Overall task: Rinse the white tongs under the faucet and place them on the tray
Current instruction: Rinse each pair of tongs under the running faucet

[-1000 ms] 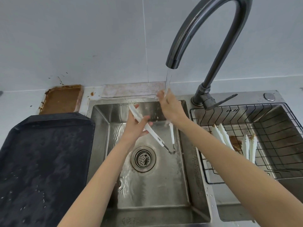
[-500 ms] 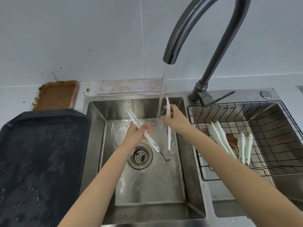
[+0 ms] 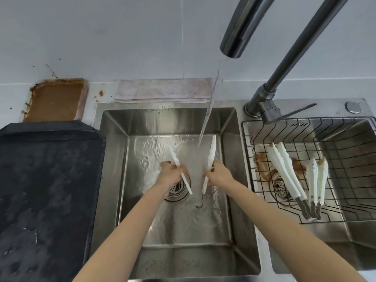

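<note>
White tongs [image 3: 211,153] are spread in a V over the left sink basin [image 3: 114,180], their hinge low near the drain. My left hand [image 3: 169,173] grips the left arm of the tongs, and my right hand [image 3: 220,176] grips the right arm. The dark faucet [image 3: 240,29] arches overhead, and its water stream [image 3: 211,102] falls between the two white tips. A wet black tray [image 3: 46,190] lies on the counter to the left of the sink.
A wire basket [image 3: 345,180] in the right basin holds two more pairs of white tongs [image 3: 284,171] over brown residue. A brown-stained dish [image 3: 55,98] and a folded cloth [image 3: 162,90] lie behind the sink. The faucet lever [image 3: 293,112] points right.
Both hands have lowered and moved toward me, spreading the tongs wider into a V. The stream now falls between the arms rather than onto my right hand. The camera has moved closer.
</note>
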A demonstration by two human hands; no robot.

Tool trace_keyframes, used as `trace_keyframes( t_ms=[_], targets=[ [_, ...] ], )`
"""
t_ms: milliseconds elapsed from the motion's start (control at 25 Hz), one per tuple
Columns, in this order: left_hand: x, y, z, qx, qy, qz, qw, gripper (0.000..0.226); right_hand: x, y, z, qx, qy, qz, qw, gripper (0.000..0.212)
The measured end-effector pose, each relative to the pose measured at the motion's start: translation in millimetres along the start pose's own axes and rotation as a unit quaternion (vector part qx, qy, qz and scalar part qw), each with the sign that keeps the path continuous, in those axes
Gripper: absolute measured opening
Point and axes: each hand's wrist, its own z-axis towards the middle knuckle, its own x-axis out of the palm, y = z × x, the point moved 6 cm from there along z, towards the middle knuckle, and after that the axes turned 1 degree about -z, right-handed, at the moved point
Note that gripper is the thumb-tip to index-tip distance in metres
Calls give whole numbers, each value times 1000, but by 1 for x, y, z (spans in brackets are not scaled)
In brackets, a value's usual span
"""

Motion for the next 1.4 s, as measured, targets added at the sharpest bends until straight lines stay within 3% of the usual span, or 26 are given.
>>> trace_keyframes(
  t_ms=[80, 120, 200, 360, 520, 760, 960, 1040, 1160, 1240, 1400],
  targets=[
    [6, 4, 4, -9, -6, 88, 996, 17, 12, -10, 13, 12, 13, -8, 1000, 32],
    [10, 7, 5, -21, 0, 100, 995, 21, 18, -16, 18, 23, 23, -12, 999, 35],
    [17, 17, 12, -47, 16, 70, 996, 37, 27, -27, 27, 41, 38, -8, 998, 40],
    [23, 24, 16, -76, 18, -12, 997, 44, 32, -39, 35, 62, 47, -11, 997, 48],
    [29, 25, 11, -73, 60, -49, 994, 34, 32, -44, 38, 61, 49, 16, 997, 51],
    [34, 33, 13, -88, 87, -88, 988, 38, 37, -42, 35, 28, 60, 74, 995, 56],
    [29, 36, 11, -101, 86, -74, 988, 24, 33, -43, 29, 41, 53, 113, 991, 48],
    [26, 33, 8, -87, 93, -40, 991, 26, 27, -35, 19, 33, 45, 106, 993, 46],
    [19, 20, -1, -45, 88, 26, 995, 53, 13, -17, 0, -6, 40, 67, 997, 49],
    [13, 9, -11, -1, 74, 81, 994, 58, 1, -6, -17, -32, 29, 33, 999, 56],
    [10, -19, -40, 120, 65, 283, 949, 54, -26, 19, -58, -111, 1, -77, 991, 58]
  ],
)
